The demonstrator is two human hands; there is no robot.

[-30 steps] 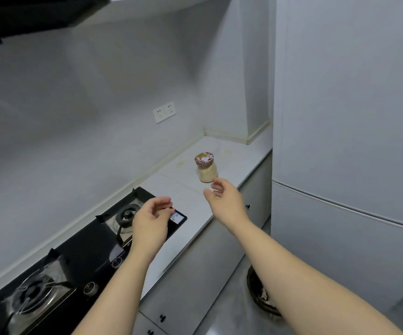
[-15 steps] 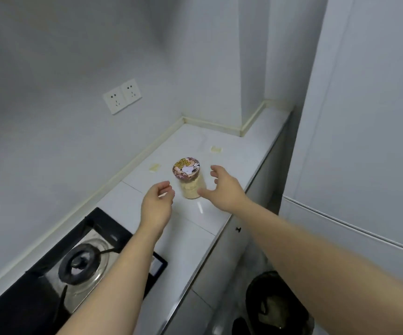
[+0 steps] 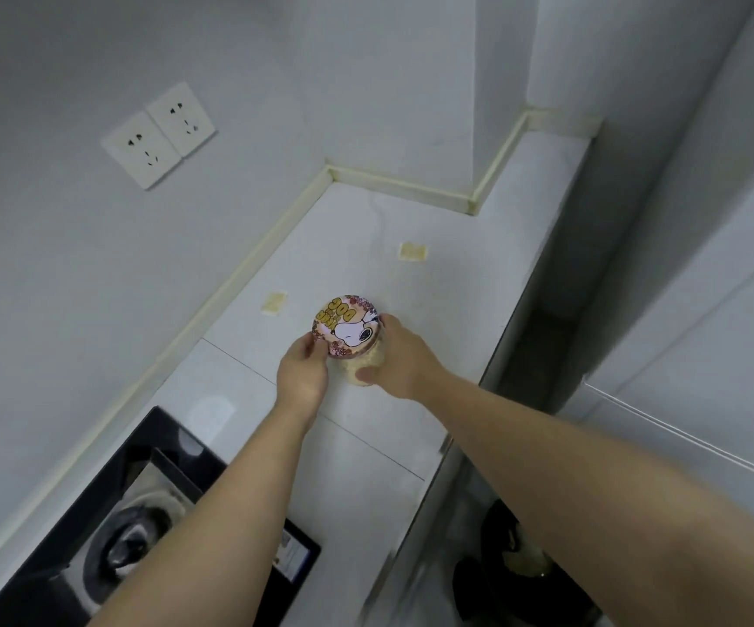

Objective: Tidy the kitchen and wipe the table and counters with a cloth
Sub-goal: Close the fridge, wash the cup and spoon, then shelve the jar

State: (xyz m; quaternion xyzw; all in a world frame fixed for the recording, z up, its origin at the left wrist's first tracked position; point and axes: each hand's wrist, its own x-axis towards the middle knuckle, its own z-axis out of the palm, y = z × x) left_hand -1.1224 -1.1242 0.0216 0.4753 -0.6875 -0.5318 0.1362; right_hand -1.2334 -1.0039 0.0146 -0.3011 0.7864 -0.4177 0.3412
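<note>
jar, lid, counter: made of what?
jar: clear glass or plastic, can't tell which; pale contents show through the wall.
lid: glossy printed top, metal or plastic, unclear.
counter: white, smooth, faint sheen, thin seams between slabs; looks like stone or tile.

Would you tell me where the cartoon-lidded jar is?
Head view, centre: the jar is gripped between the left hand and right hand over the counter, beyond the stove.

jar on counter | stove near-left | fridge right | sockets on left wall
</note>
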